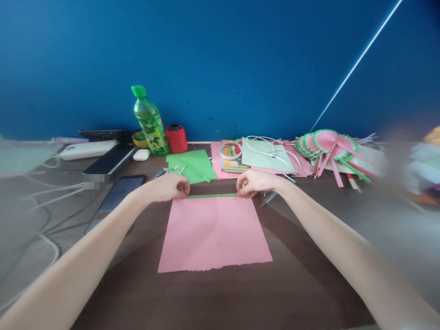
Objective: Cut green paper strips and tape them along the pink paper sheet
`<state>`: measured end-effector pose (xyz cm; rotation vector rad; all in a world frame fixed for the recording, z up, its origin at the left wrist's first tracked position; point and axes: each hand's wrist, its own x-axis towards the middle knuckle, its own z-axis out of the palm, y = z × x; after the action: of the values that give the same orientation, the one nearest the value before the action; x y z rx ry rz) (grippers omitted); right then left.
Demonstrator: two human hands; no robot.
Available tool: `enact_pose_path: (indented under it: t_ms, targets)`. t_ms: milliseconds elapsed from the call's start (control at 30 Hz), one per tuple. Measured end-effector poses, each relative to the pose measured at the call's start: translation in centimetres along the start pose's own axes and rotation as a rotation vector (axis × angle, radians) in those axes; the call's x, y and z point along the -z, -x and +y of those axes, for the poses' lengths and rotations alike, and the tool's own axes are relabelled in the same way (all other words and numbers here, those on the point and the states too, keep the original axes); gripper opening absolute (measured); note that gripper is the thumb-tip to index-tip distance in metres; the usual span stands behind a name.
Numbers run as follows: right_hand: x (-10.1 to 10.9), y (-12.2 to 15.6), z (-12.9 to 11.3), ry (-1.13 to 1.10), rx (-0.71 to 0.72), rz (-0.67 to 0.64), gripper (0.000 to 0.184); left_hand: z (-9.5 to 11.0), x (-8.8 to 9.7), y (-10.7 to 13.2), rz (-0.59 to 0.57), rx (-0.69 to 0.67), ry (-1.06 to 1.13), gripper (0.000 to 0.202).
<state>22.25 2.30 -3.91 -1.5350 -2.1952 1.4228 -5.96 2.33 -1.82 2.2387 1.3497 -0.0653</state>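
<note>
A pink paper sheet (pixel 215 233) lies flat on the dark brown table (pixel 220 298) in front of me. Along its far edge runs a thin green paper strip (pixel 211 196). My left hand (pixel 172 187) pinches the strip's left end, fingers curled closed. My right hand (pixel 252 183) pinches the right end the same way. Both hands rest at the sheet's far corners, holding the strip stretched between them.
Behind lie green paper (pixel 192 166), a pale green sheet (pixel 266 156) with white cord, pink-and-green paper fans (pixel 326 144), a green bottle (pixel 149 120), a red thread spool (pixel 176 138), a phone (pixel 117 195), a white earbud case (pixel 141 155) and cables at left. A blue wall stands behind.
</note>
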Motion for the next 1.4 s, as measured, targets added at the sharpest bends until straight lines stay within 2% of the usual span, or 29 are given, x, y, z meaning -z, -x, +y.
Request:
enact_pose_path:
  t_ms: [600,1400]
  targets:
    - [0.1,-0.1,0.0,0.005,-0.012,0.002,0.012,0.1,0.0,-0.1,-0.005,0.004,-0.006,0.016]
    - [0.1,0.0,-0.2,0.000,-0.012,-0.005,0.012,-1.0,0.1,-0.3,-0.008,-0.006,-0.030,0.016]
